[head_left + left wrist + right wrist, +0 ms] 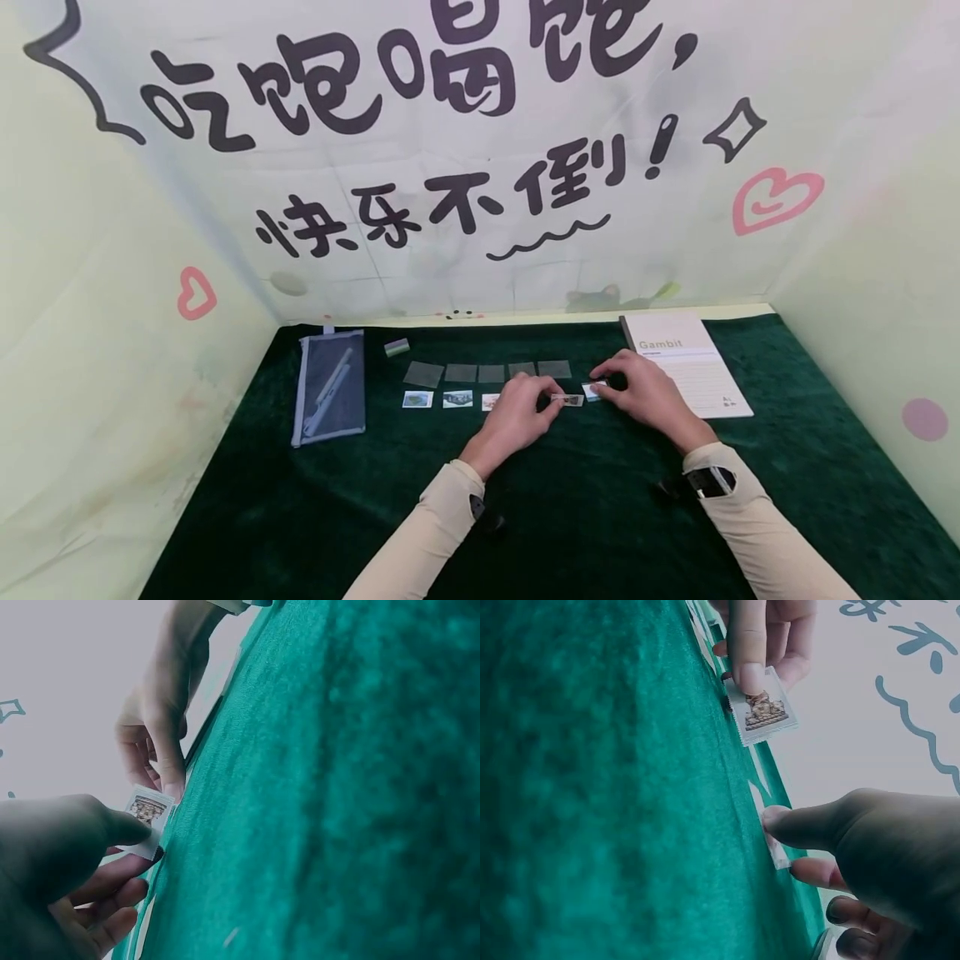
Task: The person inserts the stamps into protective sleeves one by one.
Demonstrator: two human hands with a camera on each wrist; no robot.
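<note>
In the head view my left hand [517,412] pinches a postage stamp [150,810] with a brown picture between thumb and index finger, just above the cloth. My right hand [648,392] is close by on the right. Its thumb presses on another stamp [594,392] with a bluish picture, low at the cloth, and the index finger is at its edge. Further left lie a blue-green stamp [417,399], a greyish stamp [457,399] and a reddish stamp [489,402], the last partly hidden by my left hand.
Behind the stamps lies a row of small clear sleeves [461,372]. A zip pouch [352,417] with pens inside lies left, near a small striped block [397,347]. The notebook [712,379] sits under and behind my right hand. Dark green cloth [585,517] covers the table.
</note>
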